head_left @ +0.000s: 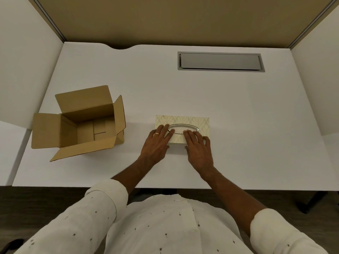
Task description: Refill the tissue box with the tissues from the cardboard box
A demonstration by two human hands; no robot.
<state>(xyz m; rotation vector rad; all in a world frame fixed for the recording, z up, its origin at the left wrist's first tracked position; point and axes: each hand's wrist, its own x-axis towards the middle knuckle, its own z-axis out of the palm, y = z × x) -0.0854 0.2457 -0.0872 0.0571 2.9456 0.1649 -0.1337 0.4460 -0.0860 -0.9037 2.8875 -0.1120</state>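
Both hands flat on the tissue box (190, 120), fingers spread, nothing pinched. Left hand (157, 142) covers the box's near-left corner, fingertips (169, 132) touching the left end of the oval opening (183, 128); ring (157, 133) on one finger. Right hand (199, 148) sits on the near edge, fingertips (188, 131) at the opening's near rim, thumb against the front face. Cardboard box (80, 123) well left of the left fingers, flaps open (no tissues visible inside). All on the white desk (238, 110); grey hatch (221, 61) far beyond the right fingers.
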